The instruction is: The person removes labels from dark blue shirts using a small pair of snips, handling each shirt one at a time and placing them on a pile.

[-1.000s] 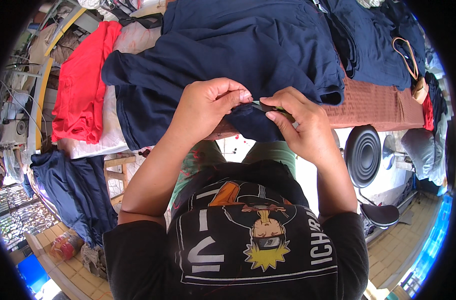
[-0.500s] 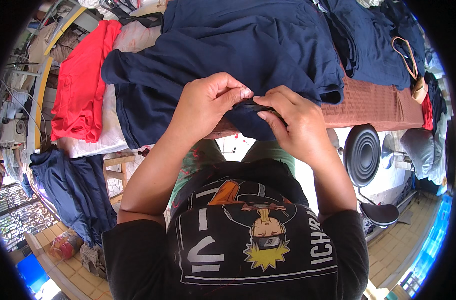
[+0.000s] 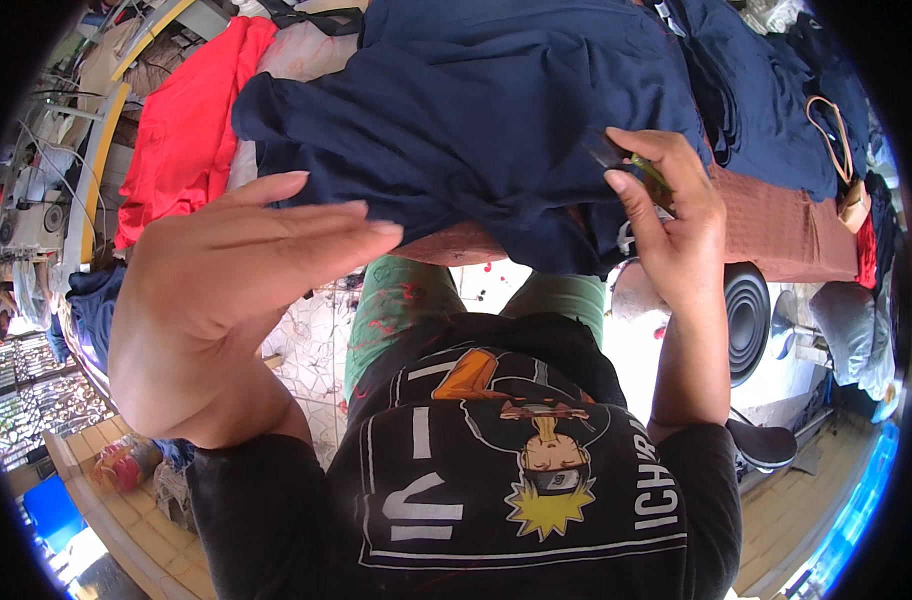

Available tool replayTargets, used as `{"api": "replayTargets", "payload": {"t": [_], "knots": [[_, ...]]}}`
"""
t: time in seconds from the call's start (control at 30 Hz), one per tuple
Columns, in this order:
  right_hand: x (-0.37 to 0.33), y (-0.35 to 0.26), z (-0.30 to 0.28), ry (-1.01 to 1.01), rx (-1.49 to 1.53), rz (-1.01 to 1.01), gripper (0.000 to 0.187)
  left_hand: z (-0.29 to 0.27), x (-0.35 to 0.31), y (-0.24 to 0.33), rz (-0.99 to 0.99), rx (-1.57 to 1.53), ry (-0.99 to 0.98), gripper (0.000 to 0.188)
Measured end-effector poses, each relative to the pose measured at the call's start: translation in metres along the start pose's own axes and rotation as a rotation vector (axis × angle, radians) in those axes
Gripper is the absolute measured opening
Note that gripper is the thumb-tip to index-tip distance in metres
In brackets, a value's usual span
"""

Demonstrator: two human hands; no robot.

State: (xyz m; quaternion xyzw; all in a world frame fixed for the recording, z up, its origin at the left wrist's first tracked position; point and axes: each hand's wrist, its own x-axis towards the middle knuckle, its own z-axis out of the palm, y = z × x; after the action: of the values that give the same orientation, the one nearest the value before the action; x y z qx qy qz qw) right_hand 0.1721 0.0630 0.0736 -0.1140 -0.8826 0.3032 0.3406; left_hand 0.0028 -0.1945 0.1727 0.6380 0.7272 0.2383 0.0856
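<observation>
My left hand [image 3: 241, 255] is raised at the left, close to the camera, its fingers stretched out and nothing in them. It is apart from the dark navy cloth [image 3: 476, 110] spread over the table. My right hand [image 3: 676, 215] is closed on what looks like small thread snips [image 3: 653, 172], with a yellow-green body and a dark tip blurred by motion. The snips are over the right part of the navy cloth. The cloth's near edge hangs in folds over the table's front edge, above my lap.
A brown patterned cover [image 3: 776, 225] shows on the table's right. More folded navy cloth [image 3: 766, 110] lies at the far right, with a tan strap [image 3: 826, 130] beside it. Red cloth [image 3: 191, 125] lies at the left. A round black stool seat [image 3: 746, 325] stands below the table at right.
My hands have parted from the cloth edge they were pinching together. The left moved left and up toward the camera, opening; the right moved right with the snips. The cloth edge dropped.
</observation>
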Motion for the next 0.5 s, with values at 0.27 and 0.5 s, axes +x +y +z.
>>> {"api": "replayTargets", "payload": {"t": [0.27, 0.5], "knots": [[-0.008, 0.006, 0.013, -0.206, -0.070, -0.071, 0.041, 0.109, 0.020, -0.039, -0.233, 0.109, -0.020, 0.029], [-0.003, 0.051, 0.055, -0.115, -0.058, -0.016, 0.019, 0.177, 0.025, -0.073, -0.267, -0.008, 0.116, 0.020]]}}
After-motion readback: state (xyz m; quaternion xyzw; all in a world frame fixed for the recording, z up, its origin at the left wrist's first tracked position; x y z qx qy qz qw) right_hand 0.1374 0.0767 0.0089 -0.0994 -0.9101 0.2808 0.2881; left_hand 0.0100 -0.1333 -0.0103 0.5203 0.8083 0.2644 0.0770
